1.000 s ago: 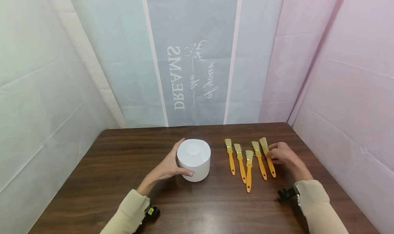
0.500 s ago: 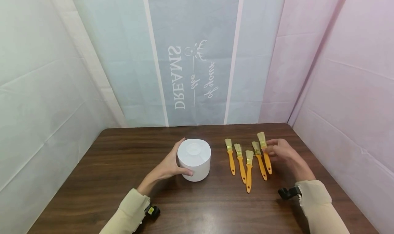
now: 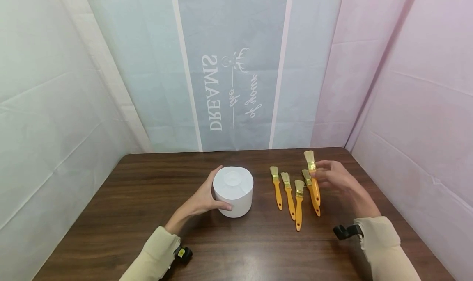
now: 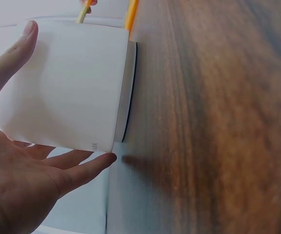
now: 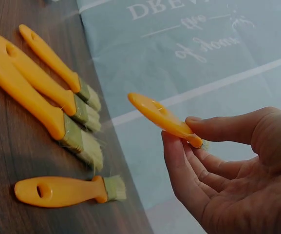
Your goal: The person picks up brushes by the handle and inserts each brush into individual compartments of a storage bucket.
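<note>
My left hand (image 3: 202, 198) holds a white round container (image 3: 236, 203) by its side, thumb in front and fingers behind. In the left wrist view the container (image 4: 67, 87) stands on the table, its wall between the thumb and the spread fingers. To the right, my right hand (image 3: 334, 176) pinches a flat paintbrush (image 3: 314, 182) with an orange-yellow handle near its metal band, bristles pointing away. The right wrist view has this brush (image 5: 162, 116) lifted off the table between thumb and fingertips. It overlaps another paintbrush (image 3: 308, 177) lying beneath it in the head view.
Three more paintbrushes lie between the container and the right hand: a left one (image 3: 278, 195), a middle one (image 3: 290, 201) and a right one (image 3: 299, 211). The dark wood table (image 3: 236, 248) ends at a printed cloth backdrop (image 3: 233, 26), with pale cloth walls at both sides.
My right hand has lifted the rightmost paintbrush and moved it left and away from me, over the neighbouring brush. The left hand and container have stayed in place.
</note>
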A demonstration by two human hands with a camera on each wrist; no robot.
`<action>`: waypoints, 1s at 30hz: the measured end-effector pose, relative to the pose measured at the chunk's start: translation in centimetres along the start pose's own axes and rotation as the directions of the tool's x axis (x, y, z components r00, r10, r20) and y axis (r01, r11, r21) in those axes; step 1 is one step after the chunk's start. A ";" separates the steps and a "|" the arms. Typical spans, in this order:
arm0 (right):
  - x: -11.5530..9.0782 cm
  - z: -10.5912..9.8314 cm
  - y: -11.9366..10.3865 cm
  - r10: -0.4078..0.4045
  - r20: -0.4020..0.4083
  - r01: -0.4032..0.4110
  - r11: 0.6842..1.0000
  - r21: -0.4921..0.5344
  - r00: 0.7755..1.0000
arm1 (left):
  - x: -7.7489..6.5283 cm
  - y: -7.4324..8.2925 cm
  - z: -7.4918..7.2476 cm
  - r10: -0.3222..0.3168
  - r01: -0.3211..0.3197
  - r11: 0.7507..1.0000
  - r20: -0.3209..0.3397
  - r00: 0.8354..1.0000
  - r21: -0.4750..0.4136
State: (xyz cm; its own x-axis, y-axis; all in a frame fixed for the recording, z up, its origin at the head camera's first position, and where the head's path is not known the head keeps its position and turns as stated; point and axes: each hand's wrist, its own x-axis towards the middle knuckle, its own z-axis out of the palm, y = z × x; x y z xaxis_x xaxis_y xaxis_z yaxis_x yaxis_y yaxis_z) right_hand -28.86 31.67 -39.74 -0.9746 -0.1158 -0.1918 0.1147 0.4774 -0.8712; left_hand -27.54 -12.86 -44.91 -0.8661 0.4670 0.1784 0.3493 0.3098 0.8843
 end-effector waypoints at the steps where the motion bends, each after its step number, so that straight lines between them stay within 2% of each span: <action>1: -0.1 0.0 -0.2 -0.010 0.001 0.010 1.000 -0.003 1.000 | 0.0 0.0 0.0 0.002 -0.002 1.000 0.001 1.000 0.002; 15: -1.1 0.8 -2.2 -0.091 -0.006 0.091 0.996 0.004 0.996 | -0.1 0.0 0.0 0.005 -0.005 1.000 0.000 1.000 -0.001; 24: -1.4 1.5 -3.3 -0.138 -0.001 0.138 0.988 0.067 0.990 | -0.2 0.0 0.0 0.014 -0.014 1.000 -0.008 1.000 0.001; 30: -1.4 1.9 -3.6 -0.160 0.003 0.159 0.985 0.067 0.987 | -0.2 0.0 0.2 0.018 -0.018 1.000 0.000 1.000 -0.017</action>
State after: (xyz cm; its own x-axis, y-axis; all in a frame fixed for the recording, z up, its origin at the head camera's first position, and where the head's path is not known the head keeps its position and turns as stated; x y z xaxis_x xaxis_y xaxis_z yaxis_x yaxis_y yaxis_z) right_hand -27.51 28.49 -37.20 -0.9798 -0.1933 -0.0513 -0.0295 0.3933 -0.9189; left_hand -27.31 -12.81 -45.08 -0.8596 0.4726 0.1942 0.3584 0.2871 0.8883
